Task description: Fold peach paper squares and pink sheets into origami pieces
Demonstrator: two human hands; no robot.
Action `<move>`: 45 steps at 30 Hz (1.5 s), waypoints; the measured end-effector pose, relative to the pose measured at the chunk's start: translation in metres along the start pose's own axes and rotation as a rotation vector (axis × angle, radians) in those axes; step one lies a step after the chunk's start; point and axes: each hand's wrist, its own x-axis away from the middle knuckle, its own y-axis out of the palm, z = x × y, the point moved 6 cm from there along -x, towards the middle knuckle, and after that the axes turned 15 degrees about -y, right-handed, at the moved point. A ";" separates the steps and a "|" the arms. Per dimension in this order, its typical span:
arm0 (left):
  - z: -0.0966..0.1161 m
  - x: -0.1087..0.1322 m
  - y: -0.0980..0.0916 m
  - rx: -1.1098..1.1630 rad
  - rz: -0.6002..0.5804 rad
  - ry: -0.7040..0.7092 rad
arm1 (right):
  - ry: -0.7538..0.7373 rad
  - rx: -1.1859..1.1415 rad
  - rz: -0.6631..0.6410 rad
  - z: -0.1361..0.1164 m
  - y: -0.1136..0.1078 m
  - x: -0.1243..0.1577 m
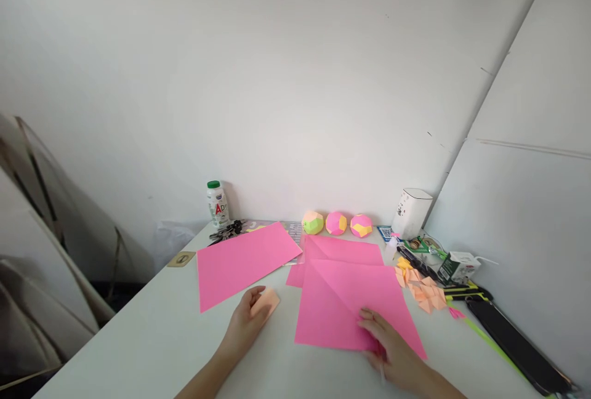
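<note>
My left hand [244,319] is closed around a small peach paper piece [268,305] just above the table. To its right lies a large pink paper sheet [341,300] with a diagonal crease, overlapping another pink sheet [355,250] behind it. My right hand [388,346] is over the front sheet's lower right part, fingers curled. A thin pale stick-like thing [382,371] shows below its fingers, partly hidden and blurred. On the left is a further pink sheet [247,266].
Three paper balls [336,223] stand along the wall. Folded peach pieces [425,291], a small carton [458,266], a white container [410,213] and a black long case [512,343] are on the right. A green-capped bottle [218,205] and keys [227,232] stand back left.
</note>
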 end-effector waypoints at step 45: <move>0.026 -0.111 -0.024 -0.887 0.235 0.189 | 0.111 -0.574 -0.010 -0.054 0.089 -0.068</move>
